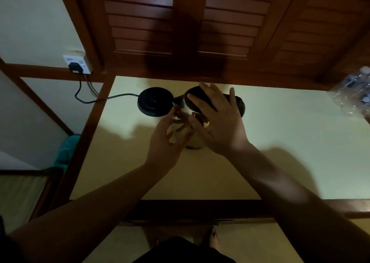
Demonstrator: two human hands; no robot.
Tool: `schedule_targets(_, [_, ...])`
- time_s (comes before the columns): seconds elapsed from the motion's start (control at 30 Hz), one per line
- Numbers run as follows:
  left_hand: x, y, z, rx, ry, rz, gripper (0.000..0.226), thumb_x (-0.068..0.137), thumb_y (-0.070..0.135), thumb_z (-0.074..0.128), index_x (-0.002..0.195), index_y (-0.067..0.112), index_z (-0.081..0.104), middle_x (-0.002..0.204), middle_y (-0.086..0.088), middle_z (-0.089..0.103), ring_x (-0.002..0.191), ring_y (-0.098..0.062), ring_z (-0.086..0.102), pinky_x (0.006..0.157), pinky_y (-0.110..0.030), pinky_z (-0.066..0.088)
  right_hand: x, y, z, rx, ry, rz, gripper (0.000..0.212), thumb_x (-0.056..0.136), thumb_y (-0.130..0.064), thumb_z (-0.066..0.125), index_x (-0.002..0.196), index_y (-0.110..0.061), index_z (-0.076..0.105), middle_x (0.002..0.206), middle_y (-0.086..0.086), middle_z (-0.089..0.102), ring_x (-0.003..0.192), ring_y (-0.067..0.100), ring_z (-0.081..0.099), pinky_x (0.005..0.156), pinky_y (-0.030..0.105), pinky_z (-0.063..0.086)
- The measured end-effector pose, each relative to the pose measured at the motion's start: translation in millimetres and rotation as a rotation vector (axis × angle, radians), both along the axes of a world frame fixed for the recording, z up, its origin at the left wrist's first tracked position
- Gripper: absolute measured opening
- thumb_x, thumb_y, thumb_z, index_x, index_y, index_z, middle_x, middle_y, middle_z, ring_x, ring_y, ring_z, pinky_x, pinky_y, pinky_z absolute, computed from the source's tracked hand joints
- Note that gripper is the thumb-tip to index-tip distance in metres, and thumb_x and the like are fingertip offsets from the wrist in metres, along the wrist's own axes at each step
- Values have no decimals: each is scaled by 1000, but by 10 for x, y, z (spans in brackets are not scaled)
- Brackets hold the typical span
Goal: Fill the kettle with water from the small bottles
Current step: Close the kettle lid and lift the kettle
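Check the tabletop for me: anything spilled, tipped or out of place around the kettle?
No spill shows. The kettle stands off its base, on the table beside it, both hands at it. The bottles sit wrapped at the far right edge, partly out of frame.

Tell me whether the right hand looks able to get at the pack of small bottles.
Probably yes: the right hand rests on the kettle, and only bare tabletop lies between it and the bottle pack.

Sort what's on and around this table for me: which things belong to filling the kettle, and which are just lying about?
For the job:
kettle, off its base
pack of small bottles, at the table's right edge
left hand and right hand, both at the kettle

Lying about:
kettle base
wall socket and plug
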State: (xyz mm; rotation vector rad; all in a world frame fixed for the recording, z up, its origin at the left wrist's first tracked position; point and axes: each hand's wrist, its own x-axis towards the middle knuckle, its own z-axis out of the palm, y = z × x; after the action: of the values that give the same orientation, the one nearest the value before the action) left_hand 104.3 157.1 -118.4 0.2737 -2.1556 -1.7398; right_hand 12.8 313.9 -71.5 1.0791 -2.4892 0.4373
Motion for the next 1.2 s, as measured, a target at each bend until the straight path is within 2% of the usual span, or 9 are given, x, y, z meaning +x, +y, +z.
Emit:
schedule_targets(0.17, [-32,27,36,25,24,21,76,89,27,77,155,26,39,143,10,57,131,0,52,106,-38,52,-7,-16,-16,-10,23,-21,54,109,-54,45,157,-28,52,172,3,36,162,28,27,131,57,-1])
schedule_targets(0.27, [-58,49,50,54,26,35,75,88,24,78,154,23,41,140,9,58,127,1,55,104,-37,54,2,4,19,53,45,-40,55,110,-58,38,157,-33,50,171,1,38,161,25,29,130,66,3])
schedule_targets(0.4, [-68,4,51,35,26,23,82,84,27,82,154,26,40,146,12,53,134,2,49,107,-37,52,-33,64,138,2,-88,3,56,109,-58,33,158,-35,48,171,-1,38,161,25,30,128,69,8])
schedule_targets(0.47, [-83,-33,66,56,21,19,84,83,28,84,154,28,39,147,14,52,138,1,45,108,-37,51,-66,158,163,-164,-180,-28,55,109,-56,40,159,-36,45,168,-3,41,158,21,35,129,62,20])
schedule_targets(0.57, [-103,-24,120,87,15,13,81,85,24,83,153,29,40,143,16,55,134,5,48,106,-30,51,-126,371,51,-532,-345,-156,50,108,-41,57,156,-30,50,155,-2,56,144,16,50,117,33,44])
schedule_targets(0.73, [-104,64,144,162,0,11,85,87,8,78,158,15,31,133,27,56,123,17,53,97,-10,47,-281,514,-203,-745,-552,-149,29,110,-27,57,137,-19,65,121,-16,70,113,-5,65,95,22,55])
schedule_targets(0.83, [-150,136,125,194,-2,32,89,82,-4,77,155,11,29,128,27,52,114,23,54,91,-3,45,-357,494,-246,-813,-610,-69,21,108,-25,63,124,-12,65,107,-8,71,99,-1,67,84,15,51])
schedule_targets(1.03, [-196,137,120,118,-53,55,102,68,24,91,154,26,36,139,26,53,129,14,48,109,-15,40,-613,436,-284,-834,-684,-32,42,95,-51,72,96,-10,66,80,13,66,76,35,67,69,51,57])
schedule_targets(1.2, [-229,175,120,79,-57,108,95,62,28,89,144,33,40,125,36,53,117,25,49,92,1,41,-766,464,-245,-865,-875,-15,55,104,-43,65,63,-7,64,51,10,55,47,20,54,59,32,48])
